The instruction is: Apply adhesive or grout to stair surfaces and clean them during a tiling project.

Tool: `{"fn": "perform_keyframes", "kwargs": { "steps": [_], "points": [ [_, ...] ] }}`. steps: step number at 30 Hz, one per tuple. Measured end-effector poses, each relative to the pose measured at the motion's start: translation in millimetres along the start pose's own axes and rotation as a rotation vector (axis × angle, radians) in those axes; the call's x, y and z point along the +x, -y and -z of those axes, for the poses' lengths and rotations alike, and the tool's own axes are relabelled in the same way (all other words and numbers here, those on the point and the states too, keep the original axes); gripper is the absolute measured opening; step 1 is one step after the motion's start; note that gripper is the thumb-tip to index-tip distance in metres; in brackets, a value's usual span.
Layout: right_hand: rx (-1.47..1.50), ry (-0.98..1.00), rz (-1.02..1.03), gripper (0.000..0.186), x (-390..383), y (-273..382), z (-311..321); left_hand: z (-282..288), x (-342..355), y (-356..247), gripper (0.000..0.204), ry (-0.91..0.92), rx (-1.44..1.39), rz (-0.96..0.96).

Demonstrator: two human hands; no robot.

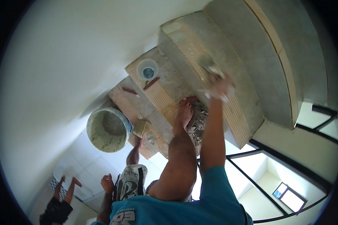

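My right hand (221,89) reaches out over a stair tread (234,108) with ribbed tan edging, and it is smeared by motion. Its fingers close round a flat-bladed scraper (209,64), grey-green and blurred, whose blade is low over the edging; contact cannot be made out. Something whitish shows at the wrist. My left hand (107,183) hangs low beside my left leg, its fingers curled in, with nothing seen in them. A patterned dark-and-white cloth (198,125) lies beside my right foot.
A large bucket (108,129) with grey paste stands left by the wall. A small clear tub (147,69) holds bluish liquid; reddish-brown strips (151,83) lie beside it. Steps rise toward the upper right. Black railing (289,165) runs at right. Another person (58,208) is below at left.
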State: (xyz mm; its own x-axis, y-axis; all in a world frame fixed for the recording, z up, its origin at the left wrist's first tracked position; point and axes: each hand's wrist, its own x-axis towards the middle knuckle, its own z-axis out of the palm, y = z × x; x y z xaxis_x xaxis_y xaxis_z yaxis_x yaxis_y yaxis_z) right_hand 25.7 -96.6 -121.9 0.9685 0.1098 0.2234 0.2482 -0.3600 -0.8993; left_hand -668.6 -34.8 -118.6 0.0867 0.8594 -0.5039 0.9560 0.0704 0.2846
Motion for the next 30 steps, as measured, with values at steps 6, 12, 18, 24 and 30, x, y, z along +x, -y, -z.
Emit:
{"fn": "perform_keyframes", "kwargs": {
  "steps": [6, 12, 18, 24, 30],
  "points": [
    [-0.529, 0.052, 0.147, 0.042, -15.1, 91.4, -44.9, 28.8, 16.1, -16.1, 0.030, 0.011, 0.051, -0.072],
    [-0.223, -0.393, -0.016, 0.032, -96.5, 21.8, 214.6, 22.4, 18.0, -32.7, 0.030, 0.068, 0.013, -0.094],
    [-0.570, -0.326, 0.012, 0.041, -100.4, -5.2, 248.5, 22.5, 26.3, -16.5, 0.030, 0.066, 0.018, -0.118],
    [-0.856, -0.226, 0.484, 0.031, -25.1, 27.7, 8.7, 29.1, 39.5, -30.0, 0.032, 0.106, 0.086, -0.150],
    [-0.691, -0.194, 0.181, 0.036, -68.0, 41.4, 122.3, 33.2, 45.7, -45.9, 0.033, 0.070, 0.043, -0.174]
  ]
}}
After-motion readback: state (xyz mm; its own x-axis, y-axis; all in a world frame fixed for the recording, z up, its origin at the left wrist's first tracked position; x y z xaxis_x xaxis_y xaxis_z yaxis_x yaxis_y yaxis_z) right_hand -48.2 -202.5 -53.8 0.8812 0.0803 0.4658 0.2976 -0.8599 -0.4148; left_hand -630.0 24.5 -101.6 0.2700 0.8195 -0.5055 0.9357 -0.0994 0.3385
